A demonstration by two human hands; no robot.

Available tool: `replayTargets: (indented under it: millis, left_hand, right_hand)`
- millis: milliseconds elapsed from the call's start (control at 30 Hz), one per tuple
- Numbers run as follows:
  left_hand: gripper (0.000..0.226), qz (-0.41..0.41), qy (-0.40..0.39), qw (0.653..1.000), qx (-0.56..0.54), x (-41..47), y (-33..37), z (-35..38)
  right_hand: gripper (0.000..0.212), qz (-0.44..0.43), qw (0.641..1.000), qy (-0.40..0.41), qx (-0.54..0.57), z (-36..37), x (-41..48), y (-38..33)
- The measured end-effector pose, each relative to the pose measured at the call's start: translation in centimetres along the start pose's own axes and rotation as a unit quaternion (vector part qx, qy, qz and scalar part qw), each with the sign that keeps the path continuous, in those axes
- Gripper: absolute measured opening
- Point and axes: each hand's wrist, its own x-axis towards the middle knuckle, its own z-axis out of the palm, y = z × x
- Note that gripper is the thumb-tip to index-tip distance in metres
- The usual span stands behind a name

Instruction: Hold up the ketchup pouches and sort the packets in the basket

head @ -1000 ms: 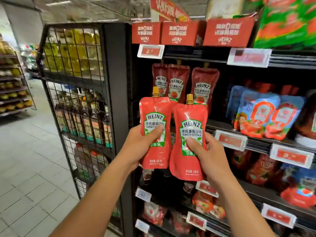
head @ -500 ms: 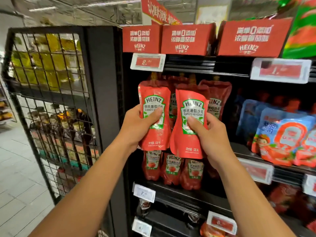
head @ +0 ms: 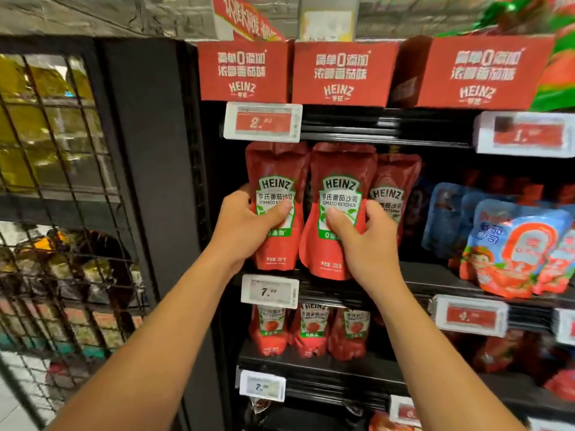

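Red soft plastic ketchup pouches, one gripped in the left hand point(head: 245, 223) and one point(head: 337, 209) in the right hand point(head: 364, 241), sit nearly at the black shelf point(head: 435, 275), neither released.

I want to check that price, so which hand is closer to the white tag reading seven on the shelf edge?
Left. The left hand grips a ketchup pouch straight above the white price tag; the right hand grips another pouch up and to the right of it.
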Motion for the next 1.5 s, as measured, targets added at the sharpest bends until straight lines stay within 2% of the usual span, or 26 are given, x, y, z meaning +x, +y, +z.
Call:
replayTargets:
  millis: [200, 300, 400, 467, 533, 600, 667, 733, 900, 967, 1100, 1167, 1333, 1400, 1500]
  left_hand:
    - [0.025, 0.002, 0.01, 1.0, 0.019, 0.2, -1.0, 0.4]
    - [0.034, 0.015, 0.026, 0.998, 0.051, 0.0, -1.2, 0.5]
    - [0.078, 0.037, 0.033, 0.991, 0.124, -0.4, -1.4, 0.0]
    - [0.096, 0.072, 0.046, 0.984, 0.159, -0.8, -1.5, 0.0]
    - [0.096, 0.111, 0.058, 0.973, 0.194, -1.4, -1.7, 0.6]
    - [0.082, 0.137, 0.066, 0.961, 0.232, -2.0, -2.1, 1.6]
    - [0.07, 0.153, 0.076, 0.952, 0.254, -2.5, -2.6, 2.4]
    - [0.066, 0.146, 0.077, 0.95, 0.264, -2.9, -2.8, 3.0]
    - [0.083, 0.126, 0.075, 0.95, 0.276, -3.2, -3.1, 3.3]
    - [0.086, 0.126, 0.074, 0.947, 0.286, -3.0, -3.1, 3.2]
    - [0.081, 0.101, 0.059, 0.948, 0.297, -2.1, -3.1, 3.0]
    - [0.076, 0.088, 0.06, 0.948, 0.301, -1.6, -3.3, 2.8]
    - [0.081, 0.053, 0.066, 0.942, 0.324, -0.7, -3.8, 2.4]
    - [0.075, 0.054, 0.065, 0.943, 0.321, -0.7, -3.9, 2.4]
    - [0.078, 0.071, 0.063, 0.946, 0.31, -0.9, -3.8, 2.4]
  right_hand:
    - [0.017, -0.004, 0.999, 0.008, -0.046, 0.2, -0.7, 0.4]
    - [0.04, -0.019, 0.994, 0.017, -0.106, 0.3, -1.1, 0.2]
    - [0.084, -0.025, 0.988, 0.033, -0.149, 0.2, -1.5, 0.5]
    - [0.094, -0.024, 0.984, 0.044, -0.171, 0.2, -1.8, 0.8]
    - [0.098, -0.051, 0.978, 0.071, -0.187, 0.2, -1.9, 0.8]
    - [0.1, -0.104, 0.967, 0.102, -0.208, 0.2, -2.0, 0.7]
    - [0.098, -0.162, 0.946, 0.119, -0.253, 0.0, -2.2, 0.9]
    - [0.087, -0.203, 0.921, 0.13, -0.308, -0.3, -2.5, 1.1]
    - [0.039, -0.2, 0.892, 0.102, -0.392, -0.3, -2.9, 0.8]
    - [0.041, -0.171, 0.888, 0.077, -0.419, -0.5, -3.1, 0.6]
    - [0.044, -0.083, 0.911, 0.018, -0.403, -0.6, -3.4, 0.1]
    - [0.042, -0.072, 0.908, 0.01, -0.414, -0.3, -3.4, 0.0]
    - [0.04, -0.058, 0.901, 0.012, -0.429, 0.7, -3.0, -0.3]
    - [0.04, -0.054, 0.901, 0.01, -0.43, 0.9, -3.0, -0.4]
    - [0.038, -0.05, 0.909, 0.009, -0.415, 0.8, -3.3, -0.6]
